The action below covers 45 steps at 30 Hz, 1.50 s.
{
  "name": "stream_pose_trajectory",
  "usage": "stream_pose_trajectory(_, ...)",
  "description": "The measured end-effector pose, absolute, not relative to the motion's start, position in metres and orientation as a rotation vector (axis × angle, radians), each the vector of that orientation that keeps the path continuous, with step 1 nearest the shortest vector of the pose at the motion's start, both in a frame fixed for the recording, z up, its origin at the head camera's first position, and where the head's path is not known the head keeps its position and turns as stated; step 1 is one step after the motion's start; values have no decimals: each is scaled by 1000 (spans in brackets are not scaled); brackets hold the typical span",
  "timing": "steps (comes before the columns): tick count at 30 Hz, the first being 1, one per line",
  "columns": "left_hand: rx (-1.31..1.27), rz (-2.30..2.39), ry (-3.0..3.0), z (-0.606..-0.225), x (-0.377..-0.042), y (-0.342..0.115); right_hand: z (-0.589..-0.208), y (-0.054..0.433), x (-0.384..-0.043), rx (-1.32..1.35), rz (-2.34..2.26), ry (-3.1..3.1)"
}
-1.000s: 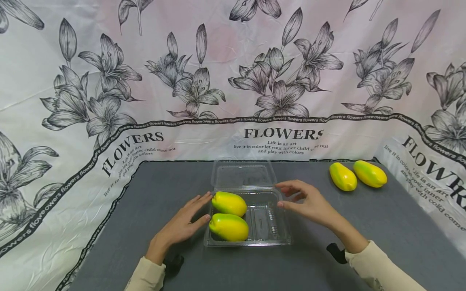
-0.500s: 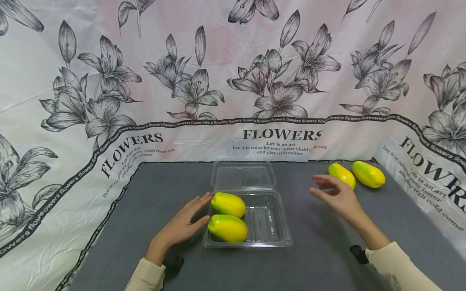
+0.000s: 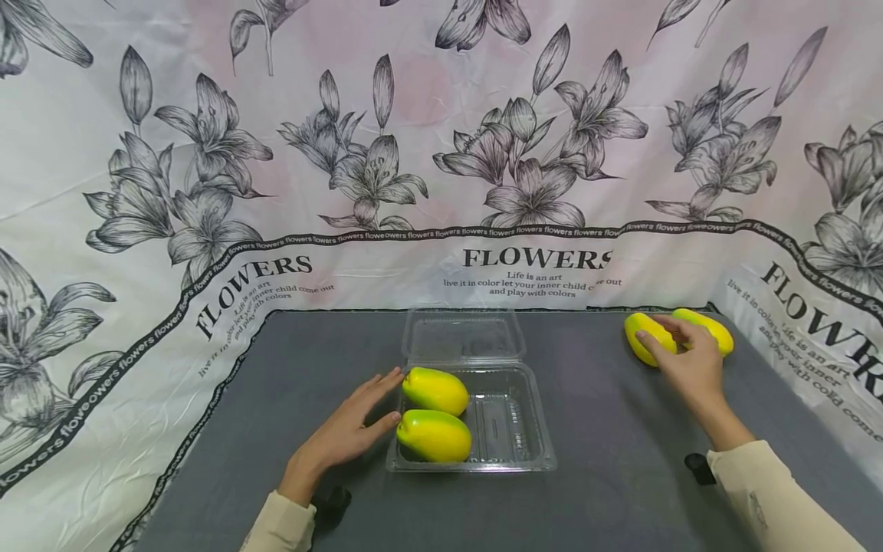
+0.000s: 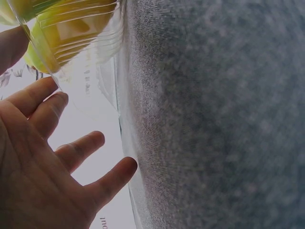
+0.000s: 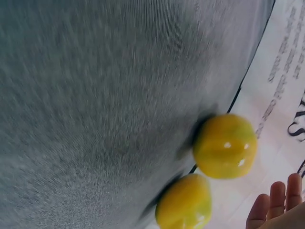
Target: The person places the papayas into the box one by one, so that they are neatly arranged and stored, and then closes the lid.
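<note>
My left hand [image 3: 345, 425] rests its spread, nearly straight fingers against the left side of a clear plastic clamshell box [image 3: 510, 460]; in the left wrist view its fingertips [image 4: 59, 98] meet the box wall. Two yellow-green papayas lie in the box's left half, a rear papaya [image 3: 436, 392] and a front papaya [image 3: 434, 437]. At the far right my right hand [image 3: 693, 368] hovers over the left one of two more papayas [image 3: 640, 341], thumb and fingers spread around it. The right wrist view shows that papaya [image 5: 183, 202] and fingers [image 5: 277, 200] apart from it.
Beyond the right hand lies the other papaya [image 3: 720, 333], partly hidden by it. The box's lid [image 3: 462, 335] is folded back on the grey table [image 3: 310, 345]. A flower-printed cloth [image 3: 386, 268] hangs behind and at both sides.
My right hand has left the box's right edge and moved right and back to the far papayas. The left hand has stayed at the box.
</note>
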<state>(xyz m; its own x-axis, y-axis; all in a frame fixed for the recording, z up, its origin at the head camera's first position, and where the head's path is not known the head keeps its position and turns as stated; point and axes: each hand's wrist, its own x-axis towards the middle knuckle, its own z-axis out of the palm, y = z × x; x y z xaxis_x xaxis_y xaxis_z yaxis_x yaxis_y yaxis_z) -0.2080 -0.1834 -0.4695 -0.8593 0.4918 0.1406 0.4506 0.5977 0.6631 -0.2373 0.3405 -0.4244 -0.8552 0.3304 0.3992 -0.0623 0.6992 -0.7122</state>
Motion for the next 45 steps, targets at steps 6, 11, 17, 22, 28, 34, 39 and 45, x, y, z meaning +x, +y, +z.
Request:
stream_pose_trajectory(6,796,1119,2741,-473,-209,-183,-431,357,-253,-247,973,-2409)
stream_pose_trajectory(11,796,1123,2744,-474,-209,-183,-438,365,-260,-248,926,-2447)
stream_pose_trajectory(17,799,1110,2741,-474,-209,-182,-444,368,-264,-256,931,-2494)
stream_pose_trajectory(22,787,1116,2738,-473,-210,-182,-448,369,-267,-220,899,-2506)
stream_pose_trajectory(28,797,1114,2745,-473,-210,-182,-451,369,-268,-209,866,-2509)
stream_pose_trajectory(34,807,1118,2742,-472,-210,-183,-453,370,-269,-229,887,-2520)
stream_pose_trajectory(39,809,1124,2737,-472,-211,-184,-453,371,-270,-269,988,-2585)
stream_pose_trajectory(45,811,1124,2746,-472,-210,-185,-450,371,-271,-291,1059,-2668)
